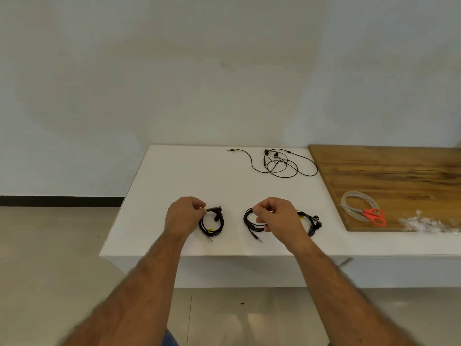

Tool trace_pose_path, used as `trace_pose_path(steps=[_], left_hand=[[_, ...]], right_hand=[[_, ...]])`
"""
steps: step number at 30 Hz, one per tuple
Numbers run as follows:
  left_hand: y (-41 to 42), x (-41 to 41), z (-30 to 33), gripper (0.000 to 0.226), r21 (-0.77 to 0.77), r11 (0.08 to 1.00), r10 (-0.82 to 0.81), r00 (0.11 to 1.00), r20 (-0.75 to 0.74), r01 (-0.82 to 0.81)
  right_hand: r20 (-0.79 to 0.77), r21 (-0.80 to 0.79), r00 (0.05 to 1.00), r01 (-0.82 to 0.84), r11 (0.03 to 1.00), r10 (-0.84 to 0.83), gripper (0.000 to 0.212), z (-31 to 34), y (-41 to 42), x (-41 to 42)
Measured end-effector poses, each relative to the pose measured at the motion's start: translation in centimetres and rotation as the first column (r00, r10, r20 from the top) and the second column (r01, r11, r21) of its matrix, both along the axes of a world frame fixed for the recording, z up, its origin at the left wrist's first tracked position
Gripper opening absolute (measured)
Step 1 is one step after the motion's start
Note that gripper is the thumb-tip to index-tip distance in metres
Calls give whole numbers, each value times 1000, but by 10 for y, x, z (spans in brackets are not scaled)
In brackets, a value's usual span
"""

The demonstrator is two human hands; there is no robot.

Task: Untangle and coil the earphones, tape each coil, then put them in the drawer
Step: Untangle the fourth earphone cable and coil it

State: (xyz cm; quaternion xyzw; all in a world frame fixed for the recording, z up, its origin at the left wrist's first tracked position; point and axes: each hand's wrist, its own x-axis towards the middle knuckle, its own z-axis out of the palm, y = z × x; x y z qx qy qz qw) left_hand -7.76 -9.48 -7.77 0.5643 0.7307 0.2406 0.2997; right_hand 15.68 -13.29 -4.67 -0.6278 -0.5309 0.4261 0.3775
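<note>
On white table (pixel 174 176): two coiled earphones, left coil (pixel 212 224) pinched by left hand (pixel 183 216), right coil (pixel 254 222) by right hand (pixel 277 217); third earphone (pixel 282 162) loose, uncoiled; drawer step probably pending.

Head view, downward over table (pixel 174 176)

Two bare forearms reach in from 7 and 5 o'clock, both without sleeves, watch or rings. The left hand (pixel 184 217) and right hand (pixel 277 217) are ungloved. A scrap of blue clothing (pixel 169 338) shows at 6 o'clock.
</note>
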Motion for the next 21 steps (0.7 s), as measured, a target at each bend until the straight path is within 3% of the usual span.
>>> trace_pose_path(steps=[12,21], left_hand=[[2,41,12,19,250,954,-137,982,-127,166],[39,71,6,24,330,895,-240,948,-209,300]], right_hand=[[243,101,969,22,995,-46,9,-8,5,3],[551,176,824,40,984,-132,10,-8,67,25]])
